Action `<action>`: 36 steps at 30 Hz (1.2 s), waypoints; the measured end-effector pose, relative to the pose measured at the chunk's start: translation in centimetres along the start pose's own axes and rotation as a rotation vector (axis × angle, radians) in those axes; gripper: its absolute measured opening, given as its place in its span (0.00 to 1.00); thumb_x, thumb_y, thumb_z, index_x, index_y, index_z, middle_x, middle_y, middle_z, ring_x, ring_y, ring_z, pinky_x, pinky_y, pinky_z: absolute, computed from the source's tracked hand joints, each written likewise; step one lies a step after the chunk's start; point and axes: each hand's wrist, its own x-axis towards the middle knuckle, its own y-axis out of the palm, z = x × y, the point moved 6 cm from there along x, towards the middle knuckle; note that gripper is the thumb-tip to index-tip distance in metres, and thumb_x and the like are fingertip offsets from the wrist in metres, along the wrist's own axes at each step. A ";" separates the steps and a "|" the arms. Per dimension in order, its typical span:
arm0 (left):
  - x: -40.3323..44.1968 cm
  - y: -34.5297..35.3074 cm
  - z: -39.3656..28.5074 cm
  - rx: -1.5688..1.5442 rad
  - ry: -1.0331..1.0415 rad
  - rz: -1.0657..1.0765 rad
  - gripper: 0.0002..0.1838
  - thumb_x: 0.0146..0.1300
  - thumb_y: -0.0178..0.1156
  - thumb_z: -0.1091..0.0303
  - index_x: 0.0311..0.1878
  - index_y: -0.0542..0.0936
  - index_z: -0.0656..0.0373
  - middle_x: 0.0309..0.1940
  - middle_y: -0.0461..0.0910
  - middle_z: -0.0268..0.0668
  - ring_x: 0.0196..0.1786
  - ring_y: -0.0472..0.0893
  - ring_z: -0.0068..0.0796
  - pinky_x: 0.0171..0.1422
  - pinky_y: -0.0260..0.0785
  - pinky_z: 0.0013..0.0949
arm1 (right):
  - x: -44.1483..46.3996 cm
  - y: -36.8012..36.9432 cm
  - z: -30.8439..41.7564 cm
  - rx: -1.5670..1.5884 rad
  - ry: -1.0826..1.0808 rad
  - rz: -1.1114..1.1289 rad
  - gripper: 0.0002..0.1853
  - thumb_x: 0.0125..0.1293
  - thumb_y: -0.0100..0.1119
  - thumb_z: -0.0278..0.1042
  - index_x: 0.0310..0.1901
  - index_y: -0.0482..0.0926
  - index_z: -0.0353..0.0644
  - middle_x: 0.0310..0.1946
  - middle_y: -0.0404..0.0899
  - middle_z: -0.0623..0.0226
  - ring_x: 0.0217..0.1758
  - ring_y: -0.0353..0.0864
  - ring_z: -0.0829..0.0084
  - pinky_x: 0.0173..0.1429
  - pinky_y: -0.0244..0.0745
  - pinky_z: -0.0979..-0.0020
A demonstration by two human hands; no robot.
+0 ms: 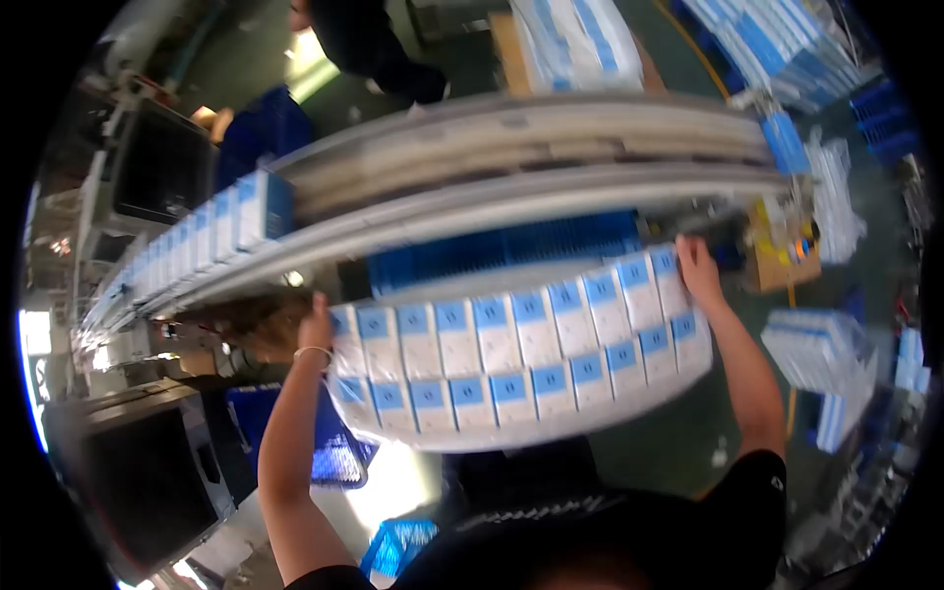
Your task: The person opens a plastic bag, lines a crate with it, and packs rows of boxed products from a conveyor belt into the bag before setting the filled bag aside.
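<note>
Two rows of small blue-and-white boxes sit side by side in clear plastic wrap, spanning the space between both hands. My left hand is closed on the left end of this wrapped pack, with a band around the wrist. At the pack's upper right corner, my right hand grips the other end, its fingers bent over the edge. The pack is held in front of my body, just on the near side of a conveyor. The thumbs are not clearly seen.
A line of blue-and-white boxes stands at the conveyor's left part. Beyond it, a person in dark clothes is partly visible. A blue crate lies behind the pack. Wrapped stacks are at right, a blue basket below.
</note>
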 end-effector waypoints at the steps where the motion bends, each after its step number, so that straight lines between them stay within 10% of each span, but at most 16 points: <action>1: -1.5 0.0 -0.6 -0.064 -0.078 0.095 0.38 0.63 0.40 0.32 0.47 0.74 0.64 0.44 0.78 0.54 0.47 0.77 0.54 0.53 0.66 0.50 | 2.0 0.9 -1.7 -0.067 0.072 0.075 0.38 0.64 0.43 0.68 0.50 0.78 0.34 0.46 0.79 0.45 0.53 0.77 0.50 0.59 0.69 0.61; 4: -1.9 1.5 0.4 -0.188 -0.330 0.527 0.44 0.52 0.45 0.32 0.66 0.67 0.55 0.65 0.67 0.54 0.65 0.65 0.63 0.61 0.51 0.74 | 3.2 2.4 -3.7 0.054 0.242 0.403 0.48 0.60 0.38 0.79 0.55 0.76 0.34 0.56 0.75 0.48 0.62 0.71 0.53 0.64 0.64 0.54; 7: -4.0 0.7 0.1 -0.091 -0.314 0.833 0.43 0.52 0.47 0.35 0.65 0.68 0.56 0.63 0.69 0.54 0.62 0.70 0.58 0.64 0.56 0.62 | -0.2 -0.2 0.1 -0.089 0.541 0.617 0.45 0.61 0.37 0.78 0.60 0.73 0.41 0.60 0.70 0.52 0.63 0.67 0.48 0.62 0.63 0.41; 14: -0.3 2.2 0.4 -0.046 -0.288 0.680 0.20 0.59 0.52 0.43 0.36 0.82 0.48 0.31 0.80 0.33 0.30 0.78 0.30 0.35 0.67 0.39 | 0.4 0.7 0.5 -0.175 0.642 1.015 0.44 0.61 0.32 0.79 0.59 0.72 0.46 0.59 0.70 0.54 0.61 0.69 0.57 0.59 0.69 0.50; 17: 4.5 2.7 0.8 0.072 0.074 0.108 0.24 0.57 0.57 0.45 0.42 0.83 0.58 0.40 0.83 0.41 0.42 0.83 0.43 0.44 0.74 0.43 | 1.7 1.8 -0.2 -0.082 0.650 1.083 0.39 0.62 0.36 0.73 0.56 0.74 0.46 0.56 0.72 0.56 0.58 0.71 0.58 0.57 0.70 0.51; 22: -4.3 0.9 -1.5 0.010 0.755 -0.685 0.14 0.53 0.64 0.58 0.37 0.76 0.55 0.29 0.80 0.46 0.34 0.80 0.54 0.36 0.72 0.50 | 8.6 3.5 -6.4 0.110 -0.057 0.087 0.20 0.63 0.54 0.49 0.45 0.78 0.40 0.42 0.81 0.56 0.43 0.81 0.57 0.48 0.76 0.55; 27: -4.5 -3.6 -1.9 -0.210 0.951 -0.502 0.09 0.55 0.67 0.67 0.36 0.76 0.56 0.25 0.81 0.41 0.27 0.81 0.42 0.30 0.70 0.38 | 0.0 -0.5 4.0 -0.570 -0.648 -0.468 0.10 0.56 0.64 0.37 0.30 0.72 0.44 0.25 0.75 0.56 0.31 0.77 0.51 0.36 0.72 0.55; 29: -1.3 -7.2 3.1 -0.327 0.928 -0.197 0.10 0.55 0.69 0.70 0.34 0.77 0.60 0.26 0.75 0.26 0.26 0.71 0.17 0.27 0.65 0.24 | -2.8 -5.2 5.0 -0.364 -0.468 -0.405 0.13 0.55 0.67 0.38 0.33 0.72 0.42 0.26 0.74 0.59 0.29 0.76 0.57 0.35 0.73 0.59; 33: -1.7 -7.5 10.3 -0.553 0.620 0.100 0.19 0.59 0.67 0.66 0.51 0.74 0.57 0.28 0.77 0.27 0.29 0.75 0.19 0.30 0.68 0.23 | -6.0 -8.3 0.0 -0.413 -0.472 -0.298 0.16 0.61 0.64 0.40 0.43 0.76 0.38 0.36 0.78 0.62 0.32 0.78 0.71 0.35 0.74 0.72; 35: -13.8 -5.8 6.7 -0.617 0.099 0.197 0.24 0.60 0.66 0.63 0.56 0.71 0.59 0.29 0.77 0.30 0.30 0.77 0.20 0.31 0.70 0.21 | -8.3 -6.6 -4.0 -0.057 0.138 0.271 0.19 0.63 0.62 0.45 0.46 0.76 0.37 0.37 0.80 0.62 0.32 0.78 0.75 0.34 0.75 0.72; 36: -14.3 -4.3 7.7 -0.519 0.122 0.282 0.22 0.59 0.66 0.63 0.54 0.72 0.60 0.29 0.77 0.31 0.30 0.77 0.20 0.32 0.71 0.21 | -8.8 -5.8 -4.7 0.056 -0.033 0.333 0.19 0.65 0.59 0.48 0.45 0.75 0.39 0.32 0.79 0.68 0.30 0.77 0.78 0.31 0.75 0.72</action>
